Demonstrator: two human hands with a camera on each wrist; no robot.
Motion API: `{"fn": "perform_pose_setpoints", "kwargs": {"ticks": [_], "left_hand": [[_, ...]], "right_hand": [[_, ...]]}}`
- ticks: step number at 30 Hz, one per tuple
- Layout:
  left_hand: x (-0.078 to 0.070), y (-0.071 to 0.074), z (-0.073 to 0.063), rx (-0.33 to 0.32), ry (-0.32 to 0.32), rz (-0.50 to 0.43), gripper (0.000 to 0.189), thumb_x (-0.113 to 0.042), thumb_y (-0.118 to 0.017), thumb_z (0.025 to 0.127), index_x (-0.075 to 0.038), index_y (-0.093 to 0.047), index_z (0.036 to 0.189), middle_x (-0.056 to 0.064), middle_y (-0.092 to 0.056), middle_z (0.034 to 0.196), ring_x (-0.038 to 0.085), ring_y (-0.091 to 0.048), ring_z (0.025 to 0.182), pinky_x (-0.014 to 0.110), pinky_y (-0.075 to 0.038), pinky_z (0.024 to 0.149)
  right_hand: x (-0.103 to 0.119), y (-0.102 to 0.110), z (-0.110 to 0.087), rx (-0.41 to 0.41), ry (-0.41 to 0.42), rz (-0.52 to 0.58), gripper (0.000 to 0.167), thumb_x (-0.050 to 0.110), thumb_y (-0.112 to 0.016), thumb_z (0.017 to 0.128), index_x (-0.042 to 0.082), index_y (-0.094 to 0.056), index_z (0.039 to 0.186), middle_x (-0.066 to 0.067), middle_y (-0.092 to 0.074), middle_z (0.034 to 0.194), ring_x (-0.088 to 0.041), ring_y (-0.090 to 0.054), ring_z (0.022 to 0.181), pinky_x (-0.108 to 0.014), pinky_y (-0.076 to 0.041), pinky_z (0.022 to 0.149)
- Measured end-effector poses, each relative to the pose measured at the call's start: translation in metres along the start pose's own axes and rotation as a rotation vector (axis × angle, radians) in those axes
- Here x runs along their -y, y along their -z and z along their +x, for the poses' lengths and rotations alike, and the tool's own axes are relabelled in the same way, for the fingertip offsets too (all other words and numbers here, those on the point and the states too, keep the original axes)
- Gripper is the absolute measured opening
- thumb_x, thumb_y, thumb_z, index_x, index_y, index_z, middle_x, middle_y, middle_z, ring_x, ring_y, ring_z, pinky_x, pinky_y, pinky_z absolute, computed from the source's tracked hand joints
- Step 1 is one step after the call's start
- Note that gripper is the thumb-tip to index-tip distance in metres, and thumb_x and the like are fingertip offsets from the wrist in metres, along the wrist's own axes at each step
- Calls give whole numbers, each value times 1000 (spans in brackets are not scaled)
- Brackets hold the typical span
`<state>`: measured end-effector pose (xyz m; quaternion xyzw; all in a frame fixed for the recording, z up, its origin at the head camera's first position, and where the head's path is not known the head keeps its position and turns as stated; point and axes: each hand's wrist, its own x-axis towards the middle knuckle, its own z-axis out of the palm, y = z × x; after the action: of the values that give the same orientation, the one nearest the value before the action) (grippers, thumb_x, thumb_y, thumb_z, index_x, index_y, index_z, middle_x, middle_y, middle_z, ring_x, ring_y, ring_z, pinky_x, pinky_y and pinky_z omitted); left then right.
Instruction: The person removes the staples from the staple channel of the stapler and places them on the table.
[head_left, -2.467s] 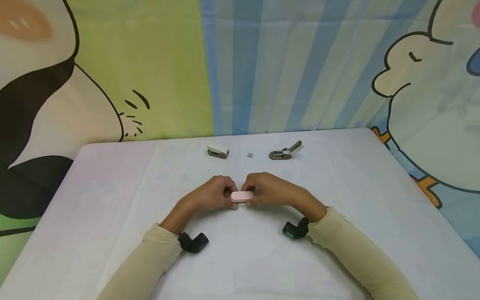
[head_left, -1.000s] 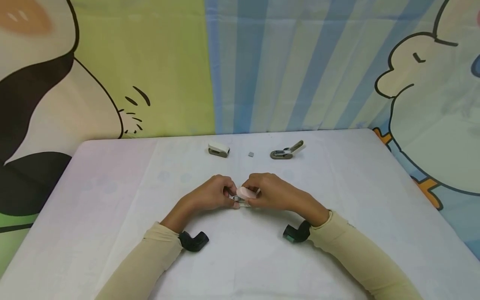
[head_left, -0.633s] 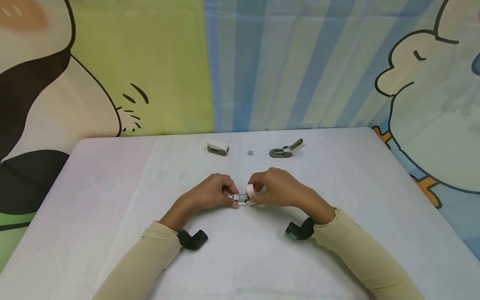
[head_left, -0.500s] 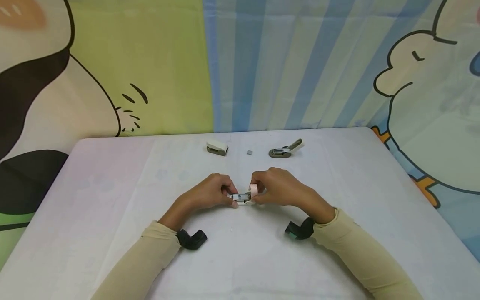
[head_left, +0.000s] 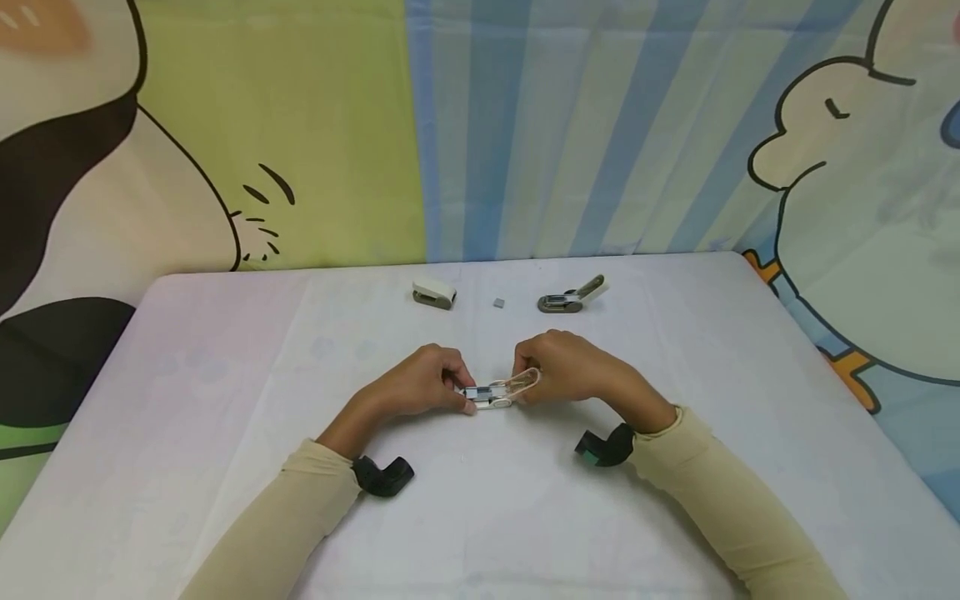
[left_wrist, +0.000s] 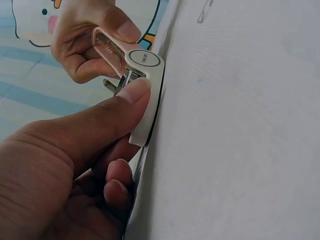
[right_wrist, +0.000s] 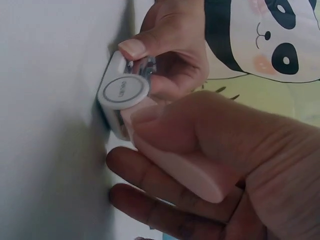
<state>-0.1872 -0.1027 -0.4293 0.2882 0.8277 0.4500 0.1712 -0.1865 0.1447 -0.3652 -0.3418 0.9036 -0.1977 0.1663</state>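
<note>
I held the small stapler in the middle of the counter, close in front of me. My left hand pinched its white base with thumb and fingers, so it stayed flat on the cloth. My right hand gripped the pink cover and had it swung back, so the metal staple rail was exposed. To do this step well, I judged that the base must not lift and the cover should turn only around its hinge, without twisting. Two more staplers and a staple block lay far behind, well apart from my hands.
</note>
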Motion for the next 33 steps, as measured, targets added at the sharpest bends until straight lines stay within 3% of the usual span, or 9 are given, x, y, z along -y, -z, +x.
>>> {"fn": "perform_pose_setpoints", "kwargs": {"ticks": [5,11,18,23,25,27,30,33], "left_hand": [[-2,1,2,8,0,-14,17,-14,-86,73,-12,-74,85,-1,-62,80,13,-53,67,25,-42,58],[-6,0,-1,7,8,-17,16,-13,-84,77,-10,-73,89,-1,-61,80,13,-53,69,25,-43,60],[-10,-2,-3,-24,-32,-8,14,-13,-80,80,-10,-75,93,0,-58,82,16,-55,73,26,-44,63],[-8,-3,-1,-45,-42,7,15,-14,-81,80,-10,-76,94,-1,-57,80,16,-55,74,27,-45,64],[-8,-4,0,-52,-49,18,15,-14,-81,79,-10,-76,93,-1,-57,80,16,-55,74,27,-45,64],[-7,-5,0,-58,-61,34,16,-15,-82,79,-10,-77,93,-2,-57,80,15,-55,73,27,-46,64],[-9,-5,1,-61,-72,51,17,-15,-83,78,-10,-77,93,-1,-57,80,14,-56,74,28,-47,65],[-12,-5,1,-68,-81,60,17,-15,-84,77,-11,-77,92,-1,-57,80,13,-57,74,28,-48,66]], "right_hand": [[2,3,-2,26,-23,-42,16,21,-82,76,19,-68,86,14,-59,74,-8,-49,66,-28,-41,60],[3,2,0,65,-41,-15,15,18,-79,78,16,-67,86,8,-58,76,-11,-48,69,-28,-40,61],[1,1,0,131,-84,-11,17,19,-80,79,16,-65,86,4,-57,78,-14,-48,75,-30,-40,64],[0,5,-5,152,-83,-9,20,32,-78,83,17,-68,93,8,-60,81,-12,-52,73,-31,-44,65],[1,8,-6,86,-58,-21,25,36,-74,86,15,-70,99,8,-61,85,-12,-54,76,-31,-46,67],[4,8,-7,-38,-7,-17,27,36,-70,91,13,-71,103,7,-62,87,-11,-56,78,-31,-47,68],[11,4,-6,-206,116,13,21,24,-66,95,8,-71,108,7,-61,89,-9,-54,79,-29,-46,67],[18,-5,-3,-215,208,58,14,14,-66,94,7,-71,105,7,-63,89,-6,-53,73,-26,-47,62]]}}
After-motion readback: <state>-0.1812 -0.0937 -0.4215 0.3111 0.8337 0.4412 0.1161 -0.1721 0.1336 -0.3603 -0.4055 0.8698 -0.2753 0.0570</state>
